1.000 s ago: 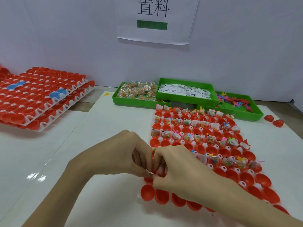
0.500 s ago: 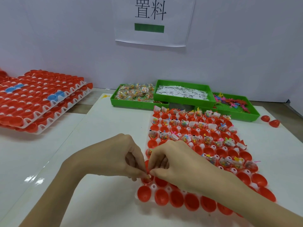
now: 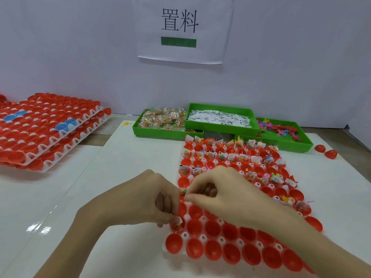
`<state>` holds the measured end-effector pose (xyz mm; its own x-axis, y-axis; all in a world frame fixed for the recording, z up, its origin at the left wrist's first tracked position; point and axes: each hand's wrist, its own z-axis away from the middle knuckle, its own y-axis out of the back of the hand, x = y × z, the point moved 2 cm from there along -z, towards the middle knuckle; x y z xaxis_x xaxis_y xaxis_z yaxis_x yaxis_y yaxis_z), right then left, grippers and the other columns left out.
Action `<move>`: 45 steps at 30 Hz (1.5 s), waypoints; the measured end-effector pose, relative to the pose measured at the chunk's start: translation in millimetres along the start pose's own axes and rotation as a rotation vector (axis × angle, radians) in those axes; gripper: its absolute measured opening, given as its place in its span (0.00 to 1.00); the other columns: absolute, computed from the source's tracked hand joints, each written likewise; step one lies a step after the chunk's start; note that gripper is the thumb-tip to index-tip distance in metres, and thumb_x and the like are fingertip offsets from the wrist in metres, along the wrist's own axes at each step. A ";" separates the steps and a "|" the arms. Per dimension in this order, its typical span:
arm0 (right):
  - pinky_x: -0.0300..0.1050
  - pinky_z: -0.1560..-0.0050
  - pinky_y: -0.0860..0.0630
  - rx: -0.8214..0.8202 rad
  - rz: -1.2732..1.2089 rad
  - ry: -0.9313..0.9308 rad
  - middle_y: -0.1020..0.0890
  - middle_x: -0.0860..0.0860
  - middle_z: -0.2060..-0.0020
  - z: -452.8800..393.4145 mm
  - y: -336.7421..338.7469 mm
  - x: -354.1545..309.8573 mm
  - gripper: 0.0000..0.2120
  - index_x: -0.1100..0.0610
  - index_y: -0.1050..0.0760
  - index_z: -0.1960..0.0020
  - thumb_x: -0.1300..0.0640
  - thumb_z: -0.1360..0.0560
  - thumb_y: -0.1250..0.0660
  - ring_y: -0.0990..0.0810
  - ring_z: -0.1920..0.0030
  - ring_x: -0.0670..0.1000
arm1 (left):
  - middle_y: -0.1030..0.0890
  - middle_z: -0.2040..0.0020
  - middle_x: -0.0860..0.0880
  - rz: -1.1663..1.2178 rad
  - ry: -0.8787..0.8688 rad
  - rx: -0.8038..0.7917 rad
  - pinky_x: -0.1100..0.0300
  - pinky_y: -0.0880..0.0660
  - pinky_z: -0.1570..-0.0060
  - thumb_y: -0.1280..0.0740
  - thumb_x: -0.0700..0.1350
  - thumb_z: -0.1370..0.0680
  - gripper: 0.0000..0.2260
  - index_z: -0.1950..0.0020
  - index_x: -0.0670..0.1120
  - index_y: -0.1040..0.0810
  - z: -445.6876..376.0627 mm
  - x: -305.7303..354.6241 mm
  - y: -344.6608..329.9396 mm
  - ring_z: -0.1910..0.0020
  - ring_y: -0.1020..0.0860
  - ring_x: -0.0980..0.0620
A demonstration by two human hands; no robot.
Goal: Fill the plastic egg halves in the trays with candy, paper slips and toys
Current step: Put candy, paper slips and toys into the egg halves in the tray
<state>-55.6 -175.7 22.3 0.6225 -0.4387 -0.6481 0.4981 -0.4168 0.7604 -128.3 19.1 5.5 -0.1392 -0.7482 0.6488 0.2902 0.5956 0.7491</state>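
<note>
A white tray [image 3: 185, 235] of red egg halves [image 3: 212, 251] lies in front of me. Its far rows hold candy packets, paper slips and toys, while the near rows are bare. My left hand [image 3: 140, 203] is at the tray's left edge, its thumb and fingers pinching a small candy packet [image 3: 177, 225] down into an egg half. Just to the right my right hand [image 3: 226, 193] hovers over the tray with curled fingers. Its thumb and forefinger pinch another candy packet [image 3: 182, 191].
Three green bins stand at the back: candy packets [image 3: 160, 133], paper slips [image 3: 220, 130] and coloured toys [image 3: 291, 147]. A stack of trays with red and some blue halves [image 3: 50, 133] sits at the left. Two loose red halves [image 3: 326, 151] lie at the right.
Both hands were pinching something together over the tray's left edge. They have since parted: the left hand dropped to a nearer egg half with a candy packet, and the right stayed above.
</note>
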 end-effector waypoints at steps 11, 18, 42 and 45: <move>0.34 0.65 0.23 0.394 -0.509 -0.166 0.14 0.55 0.62 10.7 87.5 92.8 0.07 0.52 0.13 0.53 0.57 0.20 0.30 0.20 0.65 0.48 | 0.14 0.60 0.57 -0.122 0.049 -0.115 0.60 0.18 0.54 0.27 0.48 0.21 0.02 0.52 0.55 0.15 -1.2 11.0 5.8 0.60 0.15 0.60; 0.36 0.65 0.22 0.502 -0.763 -0.189 0.15 0.55 0.59 12.5 102.5 139.3 0.09 0.56 0.13 0.50 0.60 0.20 0.32 0.21 0.63 0.48 | 0.13 0.59 0.54 -0.070 0.161 -0.248 0.60 0.17 0.58 0.28 0.61 0.22 0.08 0.49 0.63 0.25 -20.2 24.2 40.8 0.64 0.14 0.54; 0.36 0.67 0.23 0.609 -0.936 -0.168 0.17 0.56 0.62 15.3 104.2 156.9 0.08 0.64 0.16 0.48 0.64 0.19 0.34 0.22 0.64 0.48 | 0.12 0.55 0.51 -0.526 0.017 0.460 0.61 0.21 0.54 0.25 0.39 0.23 0.05 0.48 0.46 0.12 -172.0 -79.0 109.8 0.63 0.21 0.60; 0.36 0.67 0.23 0.615 -0.933 -0.173 0.17 0.57 0.62 15.3 102.4 157.9 0.08 0.64 0.15 0.48 0.64 0.19 0.34 0.22 0.63 0.49 | 0.13 0.57 0.51 -0.543 -0.001 0.591 0.60 0.23 0.56 0.24 0.39 0.23 0.04 0.52 0.46 0.11 -162.0 -77.1 106.8 0.62 0.20 0.54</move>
<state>84.5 -299.9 -2.8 0.0468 0.1649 -0.9852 0.3132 -0.9390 -0.1422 66.7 93.0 13.7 -0.1182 -0.9778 0.1729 -0.3679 0.2049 0.9070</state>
